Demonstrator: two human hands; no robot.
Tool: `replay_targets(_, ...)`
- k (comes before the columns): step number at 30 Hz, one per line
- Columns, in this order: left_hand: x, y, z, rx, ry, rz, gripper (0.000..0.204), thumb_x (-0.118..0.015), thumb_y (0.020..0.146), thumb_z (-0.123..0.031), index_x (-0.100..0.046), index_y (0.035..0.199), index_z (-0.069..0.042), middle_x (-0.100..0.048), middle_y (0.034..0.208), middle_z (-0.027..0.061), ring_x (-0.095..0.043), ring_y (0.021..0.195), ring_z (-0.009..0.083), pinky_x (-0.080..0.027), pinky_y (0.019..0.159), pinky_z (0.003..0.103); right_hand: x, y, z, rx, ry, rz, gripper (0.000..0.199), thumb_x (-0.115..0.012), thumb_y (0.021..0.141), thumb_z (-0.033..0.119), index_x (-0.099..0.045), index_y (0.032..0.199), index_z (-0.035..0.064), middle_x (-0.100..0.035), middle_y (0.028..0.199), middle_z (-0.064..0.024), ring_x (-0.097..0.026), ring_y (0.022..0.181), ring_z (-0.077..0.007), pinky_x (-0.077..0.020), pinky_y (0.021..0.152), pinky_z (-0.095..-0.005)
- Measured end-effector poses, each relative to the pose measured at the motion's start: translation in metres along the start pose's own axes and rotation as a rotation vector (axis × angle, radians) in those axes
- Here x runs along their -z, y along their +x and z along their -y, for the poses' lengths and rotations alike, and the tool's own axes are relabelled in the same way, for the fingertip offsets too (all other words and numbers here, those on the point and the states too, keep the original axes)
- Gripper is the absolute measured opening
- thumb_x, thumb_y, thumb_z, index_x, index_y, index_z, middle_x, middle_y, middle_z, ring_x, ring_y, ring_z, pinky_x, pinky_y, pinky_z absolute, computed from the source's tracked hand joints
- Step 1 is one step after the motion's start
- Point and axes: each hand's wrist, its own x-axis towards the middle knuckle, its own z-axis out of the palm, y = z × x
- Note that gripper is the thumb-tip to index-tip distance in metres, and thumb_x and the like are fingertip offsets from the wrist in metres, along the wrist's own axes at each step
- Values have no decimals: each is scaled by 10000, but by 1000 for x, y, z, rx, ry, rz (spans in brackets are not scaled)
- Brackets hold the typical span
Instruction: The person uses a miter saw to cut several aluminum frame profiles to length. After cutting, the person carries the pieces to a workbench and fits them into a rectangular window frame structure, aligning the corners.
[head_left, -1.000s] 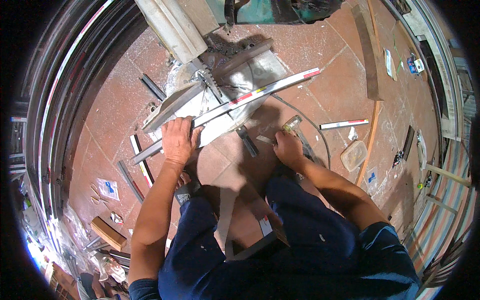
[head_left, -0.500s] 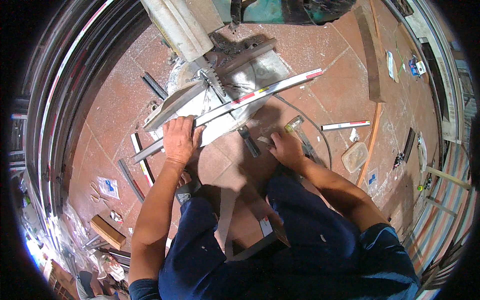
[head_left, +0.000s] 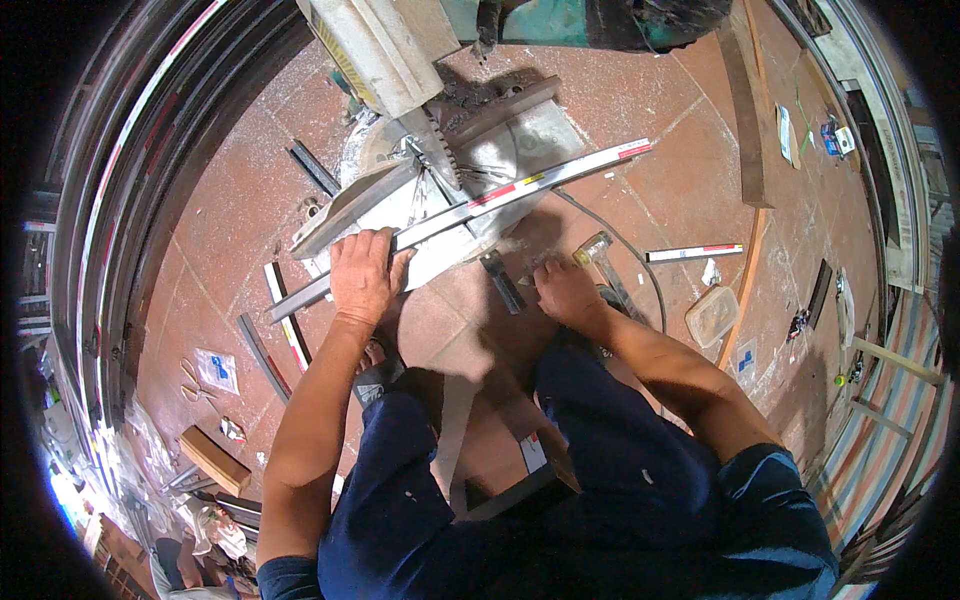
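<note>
the long aluminium strip (head_left: 470, 205) lies on the saw base (head_left: 440, 190), its long axis running from near left to far right. the left hand (head_left: 362, 275) presses flat on its near-left part. the right hand (head_left: 565, 292), loosely curled and empty, rests on the floor just right of it, beside a hammer (head_left: 600, 255).

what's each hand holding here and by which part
The left hand presses flat on the long metal strip near its lower end. The right hand rests by the hammer; its grip cannot be told.
</note>
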Motion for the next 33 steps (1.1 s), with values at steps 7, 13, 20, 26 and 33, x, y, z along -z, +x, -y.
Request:
replay_targets(7, 1, 0, 0, -3, -12, 2, 412, -747, 940, -410, -707, 1195, -90, -667, 1042, 102, -621, 1007, 300, -442, 923, 459, -1, 5, 0, 106, -127, -4, 283, -600, 924, 208, -734, 1063, 0, -725, 1040, -222, -711, 1018, -371, -606, 845, -463)
replay_targets(13, 1, 0, 0, -3, -4, -3, 401, -743, 943, -411, -712, 1181, -89, -662, 1030, 102, -619, 996, 300, -443, 918, 460, 14, 8, 1, 26, -15, 120, 272, -583, 956, 197, -730, 1076, 2, -748, 1054, -193, -733, 1006, -357, -610, 841, -468)
replay_targets(20, 2, 0, -1, -1, -12, 4, 397, -743, 943, -415, -709, 1175, -94, -659, 1020, 98, -620, 991, 300, -446, 910, 458, 20, 12, -12, -63, 75, 166, 263, -603, 973, 224, -718, 1088, 18, -753, 1067, -177, -739, 1006, -365, -607, 858, -472)
replay_targets(26, 2, 1, -1, -11, -19, -18, 389, -741, 944, -413, -709, 1173, -100, -662, 1024, 94, -620, 990, 300, -447, 907, 459, 19, 4, -12, -72, 194, 24, 245, -650, 966, 215, -672, 1119, 25, -735, 1058, -202, -731, 977, -404, -591, 850, -508)
replay_targets(33, 1, -1, 0, 4, 1, -5, 389, -743, 939, -414, -709, 1173, -105, -666, 1035, 92, -619, 986, 297, -452, 916, 456, 21, 8, -20, -385, 1015, -33, 271, -654, 1052, 266, -638, 1157, 16, -714, 981, -107, -689, 851, -237, -548, 742, -388)
